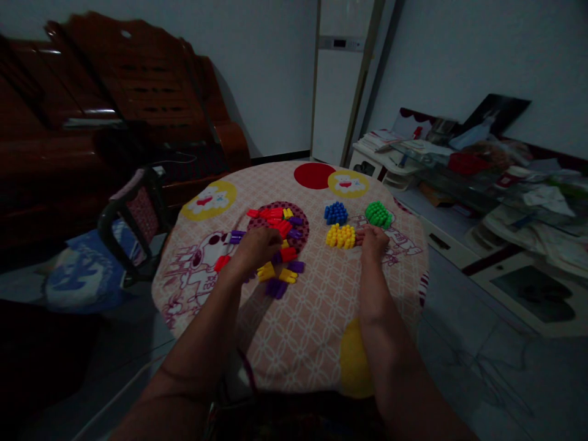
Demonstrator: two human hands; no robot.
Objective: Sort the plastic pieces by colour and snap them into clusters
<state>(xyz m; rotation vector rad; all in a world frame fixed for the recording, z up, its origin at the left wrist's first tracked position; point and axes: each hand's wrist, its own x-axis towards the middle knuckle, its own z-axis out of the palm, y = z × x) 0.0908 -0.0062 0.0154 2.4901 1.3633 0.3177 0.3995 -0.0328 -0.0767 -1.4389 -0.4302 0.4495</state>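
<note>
My left hand (261, 244) hangs over a loose spread of plastic pieces, fingers curled down and closed; what they hold, if anything, is hidden. Around it lie red pieces (271, 214), purple pieces (276, 288) and yellow pieces (266, 272). On the right, my right hand (374, 237) rests beside a tight cluster of small yellow knobbed pieces (340, 236). Its fingers stretch left and seem to touch the cluster's right edge. Just behind stand a blue knobbed cluster (335, 213) and a green one (378, 214).
A patterned cloth covers the round table (303, 331). A small chair (133, 214) stands at its left, with a wooden bench (138, 86) behind. To the right is a low cabinet (459, 245) with papers and bags on top. A tall white unit (337, 98) stands at the back.
</note>
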